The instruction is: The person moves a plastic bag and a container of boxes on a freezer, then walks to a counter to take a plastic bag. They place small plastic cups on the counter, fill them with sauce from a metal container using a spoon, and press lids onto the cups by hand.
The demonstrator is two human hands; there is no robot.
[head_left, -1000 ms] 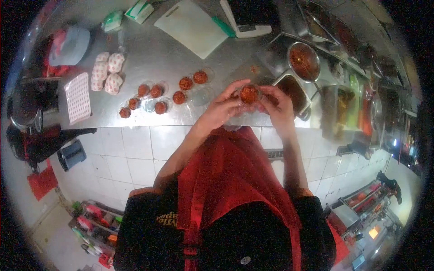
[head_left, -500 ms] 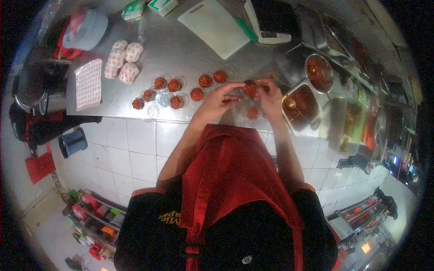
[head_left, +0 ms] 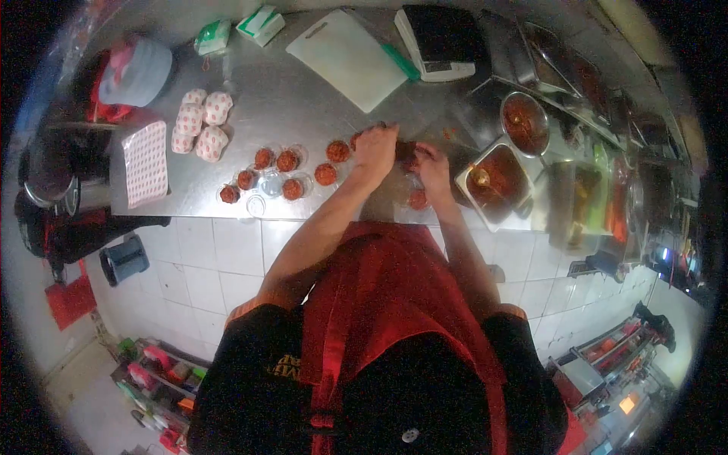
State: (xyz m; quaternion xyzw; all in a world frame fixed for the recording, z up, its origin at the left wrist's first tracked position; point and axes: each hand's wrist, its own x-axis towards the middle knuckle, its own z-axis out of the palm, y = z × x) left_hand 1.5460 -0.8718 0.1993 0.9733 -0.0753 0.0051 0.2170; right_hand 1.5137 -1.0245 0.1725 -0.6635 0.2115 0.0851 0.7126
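Small clear plastic cups of chunky red sauce point(head_left: 287, 161) stand in a loose group on the steel counter. My left hand point(head_left: 376, 150) is bent over beside a sauce-filled cup point(head_left: 354, 141), its fingers drawn together; what they hold, if anything, is hidden. My right hand point(head_left: 432, 171) has its fingers closed at a cup of red sauce, mostly covered by the hand. Just below it stands another filled cup point(head_left: 418, 199). To its right is a square steel pan point(head_left: 462, 180) of red sauce with a spoon point(head_left: 481, 177) in it.
A round steel bowl point(head_left: 544, 121) of sauce sits behind the pan. Toward the back lie a white cutting board point(head_left: 349, 64), a green-handled knife point(head_left: 400, 61) and a scale point(head_left: 447, 75). Several paper-wrapped bundles point(head_left: 218, 108) and a patterned sheet point(head_left: 145, 167) are on the left.
My left hand has left the cup held by both hands and turned up and slightly right, beside another cup. My right hand has shifted slightly left and down. The view has tilted a little.
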